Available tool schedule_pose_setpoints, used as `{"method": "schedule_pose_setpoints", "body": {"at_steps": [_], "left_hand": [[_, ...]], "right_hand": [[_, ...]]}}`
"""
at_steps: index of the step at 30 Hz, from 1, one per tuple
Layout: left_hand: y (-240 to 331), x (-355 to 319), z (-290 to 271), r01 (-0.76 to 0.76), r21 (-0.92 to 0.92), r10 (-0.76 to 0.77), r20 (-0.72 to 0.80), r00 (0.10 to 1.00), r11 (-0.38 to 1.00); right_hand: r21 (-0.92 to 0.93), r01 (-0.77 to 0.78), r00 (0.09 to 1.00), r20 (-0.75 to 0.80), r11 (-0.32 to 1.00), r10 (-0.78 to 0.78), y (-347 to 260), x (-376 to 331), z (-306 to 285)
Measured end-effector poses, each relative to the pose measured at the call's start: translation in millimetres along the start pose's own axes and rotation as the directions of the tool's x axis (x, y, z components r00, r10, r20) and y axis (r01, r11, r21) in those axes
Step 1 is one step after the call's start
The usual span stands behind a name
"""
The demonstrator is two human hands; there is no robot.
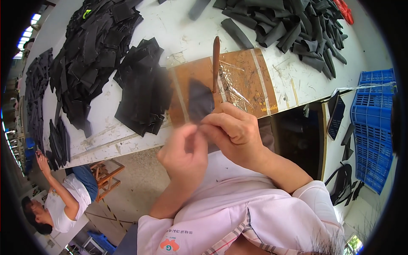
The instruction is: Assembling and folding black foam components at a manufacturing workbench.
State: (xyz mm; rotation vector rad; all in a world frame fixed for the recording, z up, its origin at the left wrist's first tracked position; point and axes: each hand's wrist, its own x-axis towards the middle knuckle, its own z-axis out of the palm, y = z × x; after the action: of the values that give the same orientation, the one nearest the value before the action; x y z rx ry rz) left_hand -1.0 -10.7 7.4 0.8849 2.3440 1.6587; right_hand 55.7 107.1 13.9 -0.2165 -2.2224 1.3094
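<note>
The dark piece pinched by both hands looks like matt black cloth, the board at twelve o'clock is rough brown wood (glossy clear tape across it), the crate at three o'clock blue plastic.

Even, bright daylight — soft shadows, mild sheen on the clear tape. Left hand motion-blurred. Fisheye bends the table edge; corners black — ceiling lights blown out.

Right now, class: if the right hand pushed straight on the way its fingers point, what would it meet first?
Probably the left hand: the right hand points at it, both pinching the dark fabric piece.
</note>
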Motion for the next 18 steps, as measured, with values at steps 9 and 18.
{"method": "schedule_pose_setpoints", "body": {"at_steps": [9, 18], "left_hand": [[-4.6, 20.7, -9.3, 0.485, -0.795, -0.419, 0.325, 0.848, 0.365], [-9.3, 12.9, 13.1, 0.328, -0.373, -0.381, -0.077, 0.921, 0.868]], "right_hand": [[-0.144, -0.014, 0.999, -0.051, 0.99, 0.007, 13.1, 1.4, 6.9], [0.784, -0.619, 0.703, 0.578, -0.044, 0.415, 21.9, -9.0, 5.2]]}}
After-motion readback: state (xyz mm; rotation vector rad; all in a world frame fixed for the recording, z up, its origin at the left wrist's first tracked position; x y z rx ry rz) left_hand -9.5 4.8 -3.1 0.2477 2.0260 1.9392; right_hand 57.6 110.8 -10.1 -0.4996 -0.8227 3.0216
